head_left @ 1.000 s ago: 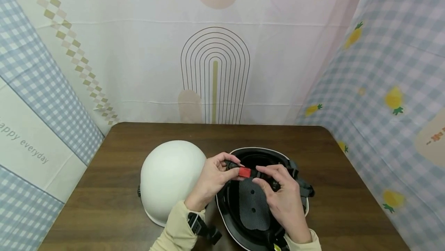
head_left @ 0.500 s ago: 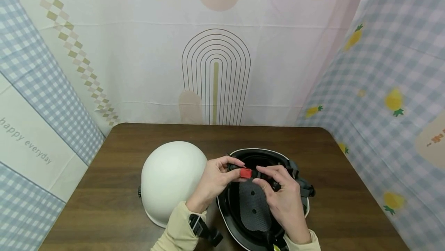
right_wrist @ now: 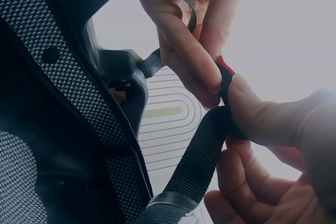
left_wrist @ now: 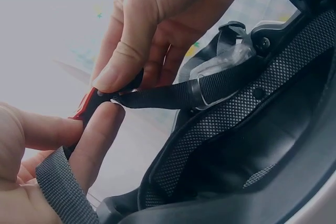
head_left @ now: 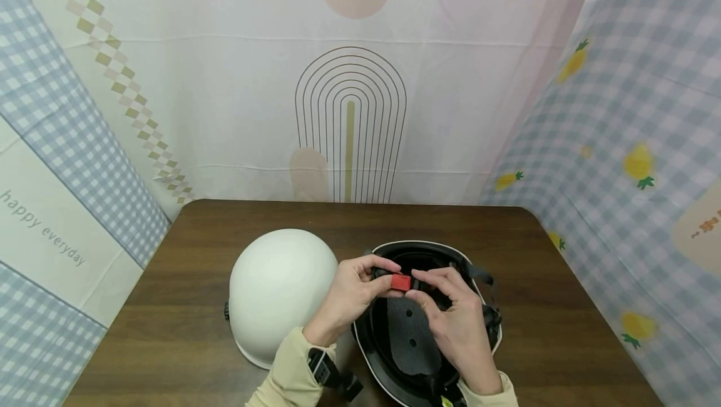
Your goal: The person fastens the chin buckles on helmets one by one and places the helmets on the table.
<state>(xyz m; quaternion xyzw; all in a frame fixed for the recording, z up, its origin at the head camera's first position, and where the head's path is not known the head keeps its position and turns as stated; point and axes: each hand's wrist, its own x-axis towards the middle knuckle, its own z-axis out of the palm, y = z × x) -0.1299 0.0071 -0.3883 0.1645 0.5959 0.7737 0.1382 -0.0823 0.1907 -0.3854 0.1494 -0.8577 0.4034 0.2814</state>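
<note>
An upturned white helmet point(head_left: 414, 338) with black padded lining lies on the table, its opening facing up. Above that opening, my left hand point(head_left: 350, 294) pinches the red-and-black buckle point(head_left: 401, 282) of the chin strap between thumb and fingers. My right hand point(head_left: 456, 319) pinches the buckle's other end, close against the left fingertips. In the right wrist view a black strap point(right_wrist: 197, 153) runs from the right fingers down to the helmet. A second webbing strap point(left_wrist: 62, 184) passes over the left fingers in the left wrist view. The fingers partly hide the buckle, so its fastening cannot be made out.
A second white helmet point(head_left: 284, 294) sits dome up just left of my left forearm. Both helmets stand on the brown wooden table point(head_left: 169, 307). Printed cloth point(head_left: 236, 113) hangs behind the table, and checked cloth point(head_left: 608, 206) drapes along the right side.
My right hand has shifted slightly left, bringing its fingertips closer to the left hand's at the buckle. The strap at the helmet's right side has shifted. The left hand still holds the red part.
</note>
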